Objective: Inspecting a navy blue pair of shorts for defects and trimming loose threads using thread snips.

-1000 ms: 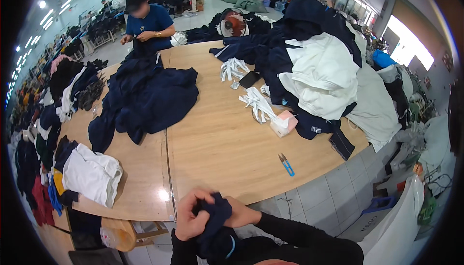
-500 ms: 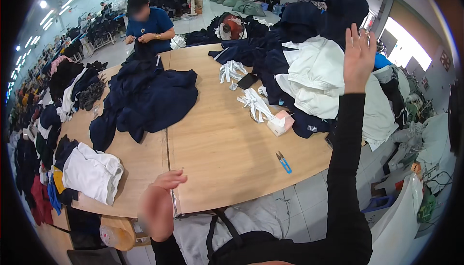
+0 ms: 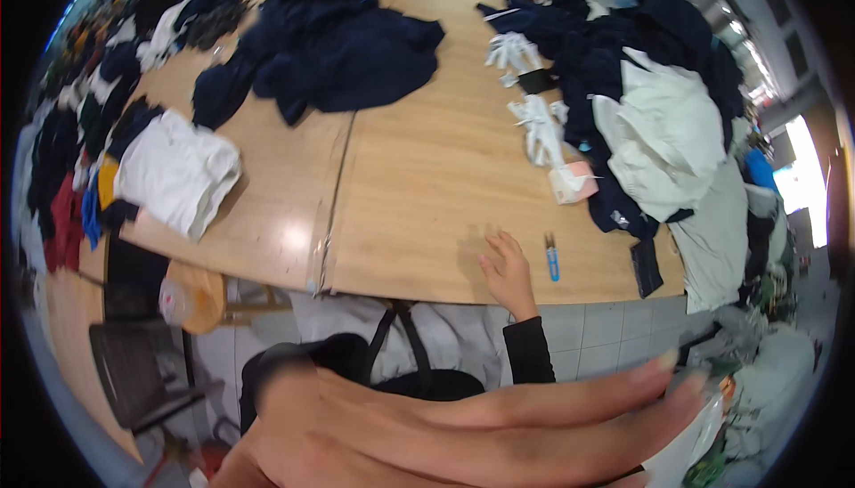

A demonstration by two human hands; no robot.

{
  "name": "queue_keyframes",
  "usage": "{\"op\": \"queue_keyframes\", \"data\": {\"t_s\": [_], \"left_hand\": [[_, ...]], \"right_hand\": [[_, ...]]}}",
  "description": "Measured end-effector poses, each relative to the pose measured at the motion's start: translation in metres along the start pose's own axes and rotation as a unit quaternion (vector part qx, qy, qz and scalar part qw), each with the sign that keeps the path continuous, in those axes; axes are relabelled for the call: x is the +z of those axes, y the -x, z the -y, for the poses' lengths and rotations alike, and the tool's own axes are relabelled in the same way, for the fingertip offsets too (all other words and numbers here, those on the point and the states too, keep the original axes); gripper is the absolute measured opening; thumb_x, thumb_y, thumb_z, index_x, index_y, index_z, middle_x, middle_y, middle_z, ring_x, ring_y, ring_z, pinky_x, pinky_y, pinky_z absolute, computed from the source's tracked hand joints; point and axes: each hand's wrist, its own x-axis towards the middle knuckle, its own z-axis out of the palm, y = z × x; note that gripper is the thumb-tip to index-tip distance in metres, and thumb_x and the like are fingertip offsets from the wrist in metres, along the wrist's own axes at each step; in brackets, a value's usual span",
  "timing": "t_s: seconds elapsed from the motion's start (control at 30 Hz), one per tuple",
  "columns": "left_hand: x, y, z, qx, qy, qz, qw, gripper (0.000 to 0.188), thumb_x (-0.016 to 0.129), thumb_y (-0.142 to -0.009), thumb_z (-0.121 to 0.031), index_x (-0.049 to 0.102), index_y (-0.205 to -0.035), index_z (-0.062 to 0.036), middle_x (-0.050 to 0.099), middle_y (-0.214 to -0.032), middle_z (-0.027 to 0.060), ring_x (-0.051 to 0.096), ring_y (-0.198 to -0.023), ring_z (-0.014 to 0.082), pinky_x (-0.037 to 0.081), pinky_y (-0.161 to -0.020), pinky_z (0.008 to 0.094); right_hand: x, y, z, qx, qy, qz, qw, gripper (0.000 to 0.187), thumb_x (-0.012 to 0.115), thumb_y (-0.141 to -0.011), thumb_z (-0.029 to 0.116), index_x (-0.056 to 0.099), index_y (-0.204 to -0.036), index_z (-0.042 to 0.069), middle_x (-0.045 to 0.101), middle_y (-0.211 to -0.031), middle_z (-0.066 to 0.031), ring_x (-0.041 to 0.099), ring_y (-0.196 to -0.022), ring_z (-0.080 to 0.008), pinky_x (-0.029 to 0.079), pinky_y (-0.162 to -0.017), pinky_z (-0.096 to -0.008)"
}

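Note:
My left hand (image 3: 445, 426) is very close to the camera across the bottom, its fingers stretched toward the right and holding nothing visible. At the front edge of the wooden table (image 3: 427, 185), my right hand (image 3: 509, 279) hovers or rests with fingers apart; contact with the wood cannot be judged. Just right of it lie thread snips (image 3: 553, 264) with blue handles. Farther right is a dark, flat rectangular item (image 3: 647, 267). White fabric strips (image 3: 538, 127) lie beyond, beside a pink and white box-like piece (image 3: 573, 183).
Navy garments (image 3: 347, 47) spread over the far left of the table. A folded white garment (image 3: 178, 172) sits at the near left. White clothing (image 3: 668, 136) is heaped on navy fabric at the right. A dark chair (image 3: 142, 372) and a wooden stool (image 3: 207, 292) stand at lower left.
The view has tilted downward. My right hand has dropped from high up to the table's front edge, and my left hand has come much closer to the camera.

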Motion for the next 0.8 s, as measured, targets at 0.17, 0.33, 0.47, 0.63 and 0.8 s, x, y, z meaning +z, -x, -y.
{"op": "queue_keyframes", "data": {"t_s": [0.17, 0.33, 0.47, 0.63, 0.8], "left_hand": [[-0.002, 0.034, -0.023, -0.02, -0.036, -0.126, 0.991, 0.089, 0.03, -0.113, -0.071, 0.074, -0.129, 0.0051, 0.075, -0.119, 0.0341, 0.076, -0.113, 0.0436, 0.05, -0.103, 0.0755], [0.007, 0.059, -0.043, -0.037, -0.039, -0.214, 0.975, 0.089, 0.028, -0.114, -0.069, 0.07, -0.134, 0.0063, 0.076, -0.123, 0.0278, 0.074, -0.119, 0.037, 0.05, -0.107, 0.0688], [0.002, 0.069, -0.055, -0.052, -0.044, -0.261, 0.963, 0.09, 0.026, -0.114, -0.069, 0.068, -0.138, 0.0073, 0.076, -0.127, 0.0228, 0.072, -0.123, 0.0318, 0.05, -0.11, 0.0635], [-0.093, 0.079, -0.03, 0.214, 0.012, -0.185, 0.959, 0.059, 0.036, -0.117, -0.048, 0.065, -0.139, -0.0012, 0.07, -0.141, 0.0179, 0.061, -0.139, 0.0363, 0.031, -0.131, 0.0577], [-0.311, 0.107, 0.055, -0.204, -0.227, -0.505, 0.808, 0.043, 0.06, -0.111, -0.037, 0.066, -0.139, -0.0051, 0.068, -0.134, 0.0103, 0.064, -0.124, 0.0253, 0.047, -0.114, 0.0409]], "right_hand": [[0.025, 0.007, 0.026, 0.001, 0.025, 0.073, 0.997, 0.066, 0.078, -0.099, 0.021, 0.053, -0.157, 0.004, 0.038, -0.17, -0.0297, 0.033, -0.16, -0.0445, 0.029, -0.13, -0.0495], [0.027, 0.012, 0.011, -0.021, 0.105, 0.145, 0.984, 0.09, 0.073, -0.102, 0.033, 0.025, -0.172, 0.005, 0.013, -0.179, -0.0306, 0.007, -0.167, -0.0484, 0.009, -0.132, -0.062], [0.044, 0.019, 0.009, 0.047, 0.167, 0.187, 0.967, 0.101, 0.072, -0.101, 0.048, 0.017, -0.175, 0.007, -0.002, -0.178, -0.0371, -0.007, -0.164, -0.0572, 0.0, -0.126, -0.0727], [0.07, 0.001, 0.044, 0.07, 0.157, 0.248, 0.953, 0.119, 0.075, -0.096, 0.06, 0.002, -0.177, 0.012, -0.019, -0.172, -0.0451, -0.022, -0.157, -0.0668, -0.008, -0.121, -0.0799], [0.046, -0.033, 0.065, 0.177, 0.21, 0.326, 0.904, 0.142, 0.083, -0.084, 0.069, -0.01, -0.176, 0.015, -0.03, -0.169, -0.0443, -0.03, -0.149, -0.0738, -0.008, -0.111, -0.0897]]}}
